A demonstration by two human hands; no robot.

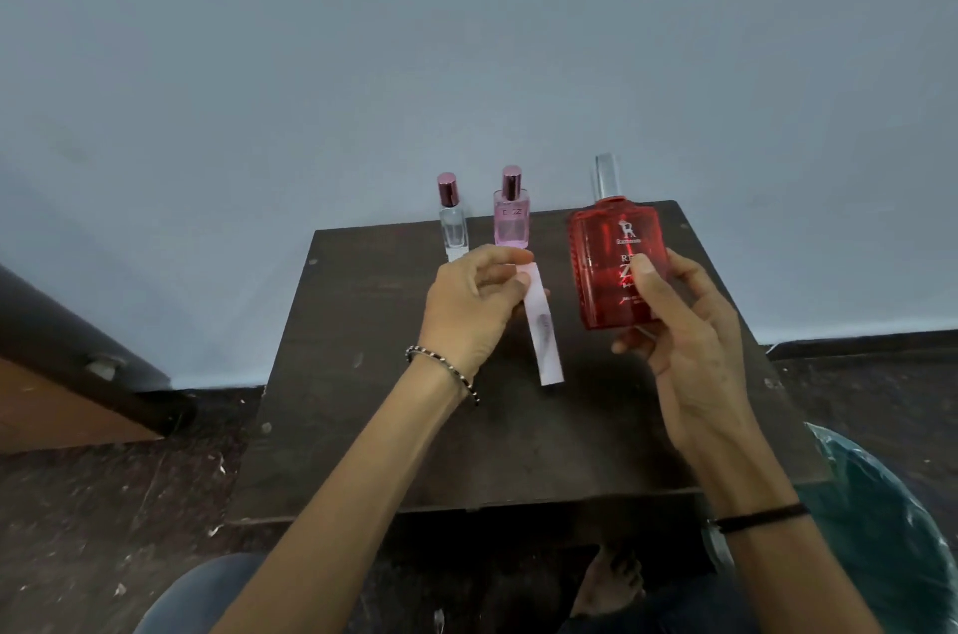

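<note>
My right hand grips a large red perfume bottle with a clear cap, held upright above the dark wooden table; my thumb lies across its label. My left hand pinches the top of a white paper strip that hangs down over the table, a faint mark near its middle. At the table's far edge stand a small clear bottle and a small pink bottle, both with metallic pink caps, just beyond my left hand.
A pale blue wall rises right behind the table. A green plastic-lined bin sits at the right, beside the table's front corner. A wooden furniture piece stands at the left. The dark floor is speckled; my knee and bare foot show below.
</note>
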